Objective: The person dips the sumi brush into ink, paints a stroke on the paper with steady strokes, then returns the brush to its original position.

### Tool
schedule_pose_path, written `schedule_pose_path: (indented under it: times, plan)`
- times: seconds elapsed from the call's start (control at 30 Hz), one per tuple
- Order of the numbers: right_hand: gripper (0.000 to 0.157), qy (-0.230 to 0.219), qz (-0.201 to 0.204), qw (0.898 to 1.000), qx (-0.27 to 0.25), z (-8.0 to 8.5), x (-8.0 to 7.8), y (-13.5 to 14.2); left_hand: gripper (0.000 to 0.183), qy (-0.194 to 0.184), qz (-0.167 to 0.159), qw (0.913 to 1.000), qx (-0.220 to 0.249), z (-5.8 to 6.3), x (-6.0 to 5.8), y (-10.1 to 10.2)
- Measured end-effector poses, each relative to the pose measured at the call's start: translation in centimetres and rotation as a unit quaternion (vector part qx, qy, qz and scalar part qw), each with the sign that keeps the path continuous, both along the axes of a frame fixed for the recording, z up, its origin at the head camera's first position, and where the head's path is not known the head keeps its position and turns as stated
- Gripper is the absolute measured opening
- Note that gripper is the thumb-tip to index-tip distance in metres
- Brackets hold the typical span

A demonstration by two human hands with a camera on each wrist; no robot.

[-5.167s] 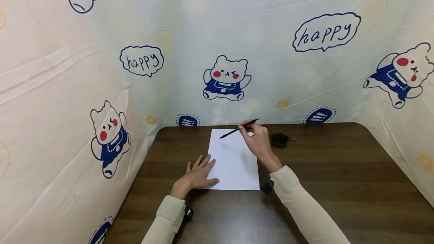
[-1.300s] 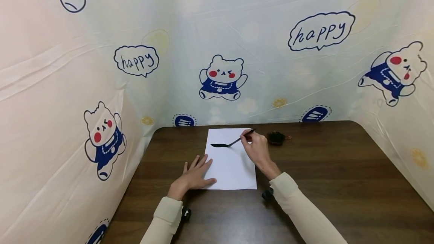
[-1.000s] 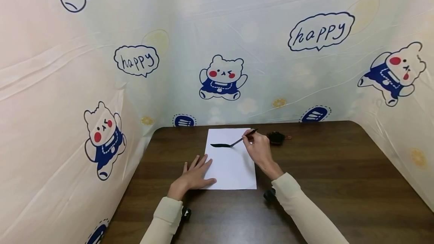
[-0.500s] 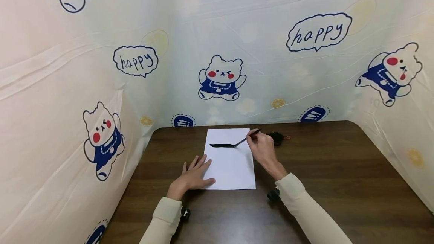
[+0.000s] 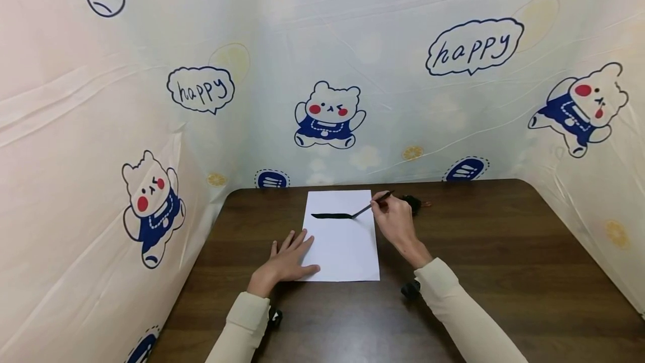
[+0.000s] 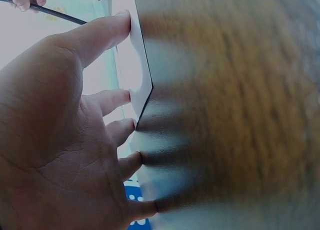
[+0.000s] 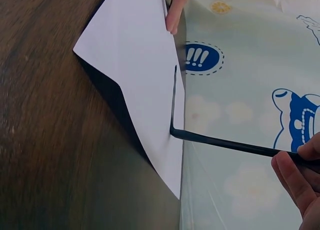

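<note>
While the spread left hand (image 5: 283,265) rests on the white paper (image 5: 347,251), the right hand (image 5: 397,224) pinches the brush (image 5: 365,209), which slants near-left onto the right end of the black stroke (image 5: 330,216).

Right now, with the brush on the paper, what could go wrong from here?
The paper could shift or buckle: the left hand rests only at its left side, and its right edge looks raised in the right wrist view.
The black stroke might smear, if wet, should the right hand cross it.
That hand could also bump the dark object partly hidden behind it.
</note>
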State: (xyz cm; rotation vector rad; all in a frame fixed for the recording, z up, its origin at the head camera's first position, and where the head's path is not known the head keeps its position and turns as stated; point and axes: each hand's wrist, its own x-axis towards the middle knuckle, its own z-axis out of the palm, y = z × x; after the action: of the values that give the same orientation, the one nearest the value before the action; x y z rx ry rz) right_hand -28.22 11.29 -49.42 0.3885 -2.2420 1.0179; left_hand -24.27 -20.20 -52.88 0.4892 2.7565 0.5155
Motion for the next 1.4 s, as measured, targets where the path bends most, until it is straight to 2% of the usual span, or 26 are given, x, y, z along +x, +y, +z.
schedule_pose_path:
  times: [0.03,0.17,0.2,0.47,1.1,1.2,1.27,1.4]
  plan:
    - [0.004,0.001,0.000,1.000,0.001,0.0,0.0,0.1,0.091,0.003,-0.004,1.0000,0.008,-0.4,-0.2,-0.1]
    - [0.004,0.002,-0.001,1.000,0.003,0.2,0.2,0.3,0.093,0.006,-0.009,0.9995,0.029,-0.5,-0.2,-0.3]
    - [0.004,0.002,-0.002,1.000,0.003,0.2,0.2,0.4,0.093,0.011,-0.012,0.9993,0.034,-1.0,-0.4,-0.4]
    - [0.003,0.002,-0.008,1.000,0.002,0.2,0.2,1.1,0.090,0.004,0.002,0.9999,-0.015,-0.1,-0.1,0.1]
    - [0.006,-0.010,-0.021,1.000,0.012,0.6,0.9,2.9,0.089,-0.001,0.012,0.9998,-0.017,-0.3,-0.1,0.2]
    - [0.006,-0.011,-0.025,1.000,0.013,0.6,1.0,3.2,0.090,-0.002,0.008,0.9999,-0.007,-0.5,-0.2,0.1]
    - [0.005,-0.011,-0.027,0.999,0.015,0.7,1.1,3.3,0.091,0.003,0.001,0.9999,0.012,-1.2,-0.5,-0.3]
    - [0.006,-0.013,-0.031,0.999,0.015,0.7,1.1,3.5,0.096,0.006,-0.002,0.9994,0.034,-1.8,-0.7,-0.6]
